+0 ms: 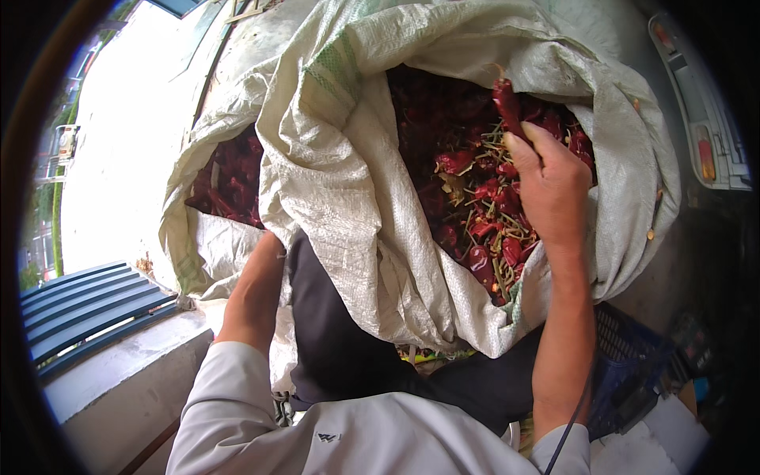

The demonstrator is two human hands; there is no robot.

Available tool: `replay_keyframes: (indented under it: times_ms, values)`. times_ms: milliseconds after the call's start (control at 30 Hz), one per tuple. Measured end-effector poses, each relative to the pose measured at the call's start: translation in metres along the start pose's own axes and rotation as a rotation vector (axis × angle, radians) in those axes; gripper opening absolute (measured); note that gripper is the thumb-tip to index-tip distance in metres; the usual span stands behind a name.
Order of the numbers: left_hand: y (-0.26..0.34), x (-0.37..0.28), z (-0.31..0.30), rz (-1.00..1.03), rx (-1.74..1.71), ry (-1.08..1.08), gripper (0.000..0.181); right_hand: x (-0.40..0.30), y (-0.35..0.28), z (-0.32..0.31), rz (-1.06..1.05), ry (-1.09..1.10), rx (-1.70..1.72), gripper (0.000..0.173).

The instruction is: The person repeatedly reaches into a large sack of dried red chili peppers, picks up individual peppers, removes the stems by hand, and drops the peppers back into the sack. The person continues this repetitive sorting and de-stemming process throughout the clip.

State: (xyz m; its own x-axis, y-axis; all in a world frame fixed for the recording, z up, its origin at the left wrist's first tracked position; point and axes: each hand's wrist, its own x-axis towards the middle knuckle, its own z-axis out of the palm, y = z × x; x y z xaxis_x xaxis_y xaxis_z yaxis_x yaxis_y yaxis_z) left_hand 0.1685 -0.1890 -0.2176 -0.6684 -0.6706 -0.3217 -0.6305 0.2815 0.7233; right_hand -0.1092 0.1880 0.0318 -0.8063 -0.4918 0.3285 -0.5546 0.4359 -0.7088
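Note:
My right hand (549, 172) pinches a dried red chili pepper (506, 102) between thumb and fingers, its thin stalk pointing up. The hand is over the mouth of a white woven sack (623, 178). Inside that sack lie dried red chilies (480, 261), with loose stems and seeds among them. My left forearm (252, 291) reaches to a second white woven sack (222, 243) on the left, which holds more dark red chilies (228, 184). A sack fold hides my left hand, so what it touches or holds cannot be seen.
Rumpled sack cloth (320, 178) stands between the two openings, against my legs (338, 320). To the left are a blue slatted rail (95, 314) and a concrete ledge (130, 350). A dark blue plastic basket (620, 362) sits at right, below a vehicle's tail light (705, 153).

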Motion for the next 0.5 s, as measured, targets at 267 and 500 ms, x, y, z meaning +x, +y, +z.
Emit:
replay_keyframes:
  times_ms: [267,500]
  values:
    - [-0.011,0.017,-0.066,0.088,-0.169,-0.039,0.033,-0.006,0.012,0.026,-0.324,0.068,-0.066,0.018]
    - [0.239,-0.105,-0.063,0.488,-0.013,0.660,0.024,-0.010,0.004,0.025,-0.220,0.028,-0.013,0.021]
